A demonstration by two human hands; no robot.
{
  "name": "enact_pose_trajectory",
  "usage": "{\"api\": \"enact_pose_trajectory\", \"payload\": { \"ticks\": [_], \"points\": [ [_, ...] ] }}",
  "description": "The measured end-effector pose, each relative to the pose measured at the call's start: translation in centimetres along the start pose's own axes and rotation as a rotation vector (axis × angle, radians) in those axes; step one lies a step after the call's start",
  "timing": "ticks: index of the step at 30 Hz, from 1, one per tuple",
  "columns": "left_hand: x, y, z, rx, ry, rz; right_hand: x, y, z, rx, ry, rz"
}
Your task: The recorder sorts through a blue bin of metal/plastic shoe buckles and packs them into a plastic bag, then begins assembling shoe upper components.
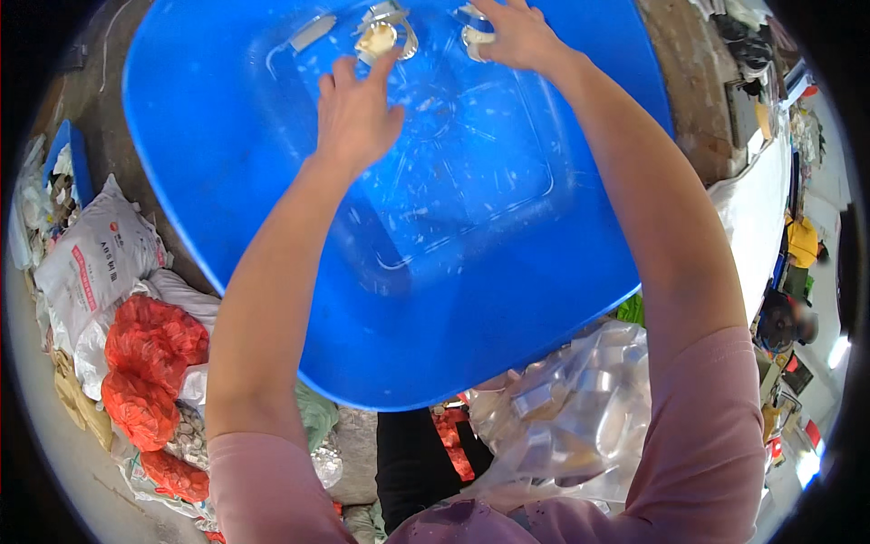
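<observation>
A large blue plastic tub (408,335) lies before me, its floor scuffed with whitish marks. Near its far side are several small silvery parts, among them a round one with a cream-coloured middle (376,39) and a long narrow piece (313,33). My left hand (358,118) reaches in with its fingers spread. Its index fingertip is at the round part; whether it touches I cannot tell. Farther right, my right hand (521,36) stretches over more round silvery pieces (473,38), fingers and thumb apart. The picture's upper edge cuts off part of that area.
Left of the tub are a white printed sack (91,263), red plastic bags (149,340) and a smaller blue container (80,163). A clear plastic bag of shiny cup-shaped parts (580,399) lies by the tub's near right edge. A white surface (757,227) stands to the right.
</observation>
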State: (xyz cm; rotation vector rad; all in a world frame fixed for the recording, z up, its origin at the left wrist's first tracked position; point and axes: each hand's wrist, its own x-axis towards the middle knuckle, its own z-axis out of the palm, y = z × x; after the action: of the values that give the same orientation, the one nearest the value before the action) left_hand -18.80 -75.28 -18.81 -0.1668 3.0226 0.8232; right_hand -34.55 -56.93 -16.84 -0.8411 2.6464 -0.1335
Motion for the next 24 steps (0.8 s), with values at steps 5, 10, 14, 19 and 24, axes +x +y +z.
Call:
{"api": "enact_pose_trajectory", "payload": {
  "ticks": [5, 10, 14, 19, 24],
  "points": [
    [4.3, 1.8, 3.5, 0.139, 0.020, -0.127, 0.8, 0.6, 5.4, -0.063, 0.172, -0.004],
    [5.7, -0.9, 5.0, 0.315, 0.217, 0.079, -2.0, -2.3, 7.9, 0.033, 0.309, 0.226],
    [3.9, -2.8, 4.7, -0.087, 0.273, 0.149, -3.7, -2.3, 7.5, -0.085, 0.223, 0.150],
    [-0.3, -3.5, 1.5, -0.659, -0.154, -0.148, -4.9, -2.0, 4.9, 0.400, 0.099, 0.164],
    [-0.3, -3.7, 0.0, -0.411, 0.222, -0.203, -4.5, -2.7, 3.3, 0.570, 0.048, 0.262]
  ]
}}
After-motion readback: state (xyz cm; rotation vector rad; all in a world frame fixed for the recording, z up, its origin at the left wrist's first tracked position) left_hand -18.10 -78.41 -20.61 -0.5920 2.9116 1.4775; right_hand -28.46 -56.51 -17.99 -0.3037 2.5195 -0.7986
